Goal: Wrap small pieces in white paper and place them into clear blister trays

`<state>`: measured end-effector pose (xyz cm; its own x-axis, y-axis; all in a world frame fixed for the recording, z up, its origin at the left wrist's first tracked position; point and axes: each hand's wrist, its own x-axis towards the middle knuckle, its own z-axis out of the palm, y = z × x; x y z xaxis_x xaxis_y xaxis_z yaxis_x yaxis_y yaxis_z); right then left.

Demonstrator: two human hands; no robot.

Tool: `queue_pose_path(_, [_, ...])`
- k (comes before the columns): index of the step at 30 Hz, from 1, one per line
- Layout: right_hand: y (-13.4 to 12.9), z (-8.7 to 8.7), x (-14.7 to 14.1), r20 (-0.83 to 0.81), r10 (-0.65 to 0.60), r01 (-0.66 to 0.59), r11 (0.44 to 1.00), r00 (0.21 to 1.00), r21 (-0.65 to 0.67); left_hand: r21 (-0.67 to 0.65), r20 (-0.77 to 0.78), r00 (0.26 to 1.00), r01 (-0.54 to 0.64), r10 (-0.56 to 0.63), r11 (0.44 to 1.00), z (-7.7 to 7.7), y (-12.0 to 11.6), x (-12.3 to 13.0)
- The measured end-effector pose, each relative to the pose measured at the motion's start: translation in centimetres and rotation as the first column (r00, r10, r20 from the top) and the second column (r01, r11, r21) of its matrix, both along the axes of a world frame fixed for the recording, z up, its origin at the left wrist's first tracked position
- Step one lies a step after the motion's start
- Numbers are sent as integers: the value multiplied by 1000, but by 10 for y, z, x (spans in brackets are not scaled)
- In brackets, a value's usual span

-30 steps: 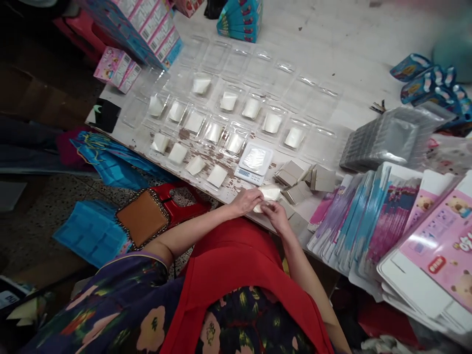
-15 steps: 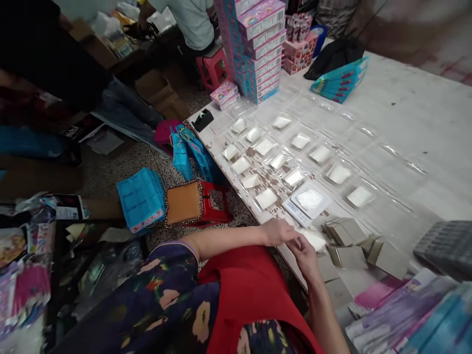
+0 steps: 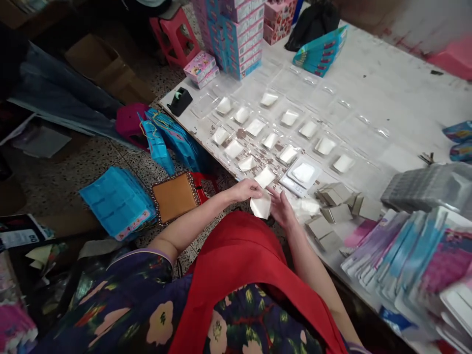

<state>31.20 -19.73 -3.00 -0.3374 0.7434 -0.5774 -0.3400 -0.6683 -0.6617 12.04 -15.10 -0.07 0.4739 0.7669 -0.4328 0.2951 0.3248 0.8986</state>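
Observation:
My left hand (image 3: pixel 245 190) pinches a small white paper packet (image 3: pixel 260 205) above the table's front edge. Just right of it is my right hand (image 3: pixel 283 209), its fingers apart beside the packet's edge; whether they touch it is unclear. Beyond the hands, rows of clear plastic trays (image 3: pixel 320 153) cover part of the table, several holding white folded pieces (image 3: pixel 255 127). A small white scale (image 3: pixel 292 186) carries a white piece on top. To the right of my right hand lies a white pile (image 3: pixel 308 207), beside several grey card pieces (image 3: pixel 334 193).
Stacked pink and blue boxes (image 3: pixel 241 39) stand at the table's far end, near a black tape dispenser (image 3: pixel 180 101). Blue-purple packaging (image 3: pixel 398 250) and a grey tray stack (image 3: pixel 427 189) crowd the right. Left of the table are blue bags (image 3: pixel 114 201) and a tan-topped stool (image 3: pixel 175 197).
My hands were together near the scale; they have moved left and apart, and the white packet now shows in my left hand. The view has shifted too.

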Motion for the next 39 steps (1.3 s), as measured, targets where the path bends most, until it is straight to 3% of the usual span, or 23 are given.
queue_pose_path(3, [-12, 0, -25, -135, 23, -34, 996, 991, -78, 134, -154, 981, 141, -120, 981, 8, -12, 6])
queue_pose_path(7, [-33, -6, -45, -247, -12, -17, 993, 969, -116, 333, -499, 862, 288, -91, 898, 11, -24, 2])
queue_pose_path(10, [-38, -6, -47, -278, -37, -4, 989, 960, -145, 399, -507, 850, 381, -145, 834, 15, -34, -9])
queue_pose_path(13, [-37, -1, -46, -273, -59, 13, 986, 960, -168, 475, -485, 818, 542, -308, 693, 21, -45, -18])
queue_pose_path(15, [-36, 3, -46, -272, -88, 44, 985, 958, -165, 499, -519, 777, 613, -355, 612, 23, -50, -19])
queue_pose_path(17, [-36, 6, -48, -261, -105, 67, 986, 959, -152, 508, -540, 762, 634, -358, 584, 22, -52, -18])
queue_pose_path(22, [-39, 3, -49, -182, -74, 47, 988, 981, -149, 542, -490, 826, 540, -280, 644, 18, -53, -10])
queue_pose_path(26, [-39, -4, -44, -187, -72, 41, 986, 980, -162, 494, -465, 824, 545, -323, 678, 17, -50, -6])
queue_pose_path(32, [-43, -10, -35, -346, -67, 6, 985, 936, -174, 274, -335, 887, 413, -317, 868, 8, -27, -5])
queue_pose_path(39, [-56, -20, -30, -424, -106, 20, 979, 899, -203, 253, -291, 890, 426, -352, 869, -17, -28, 16])
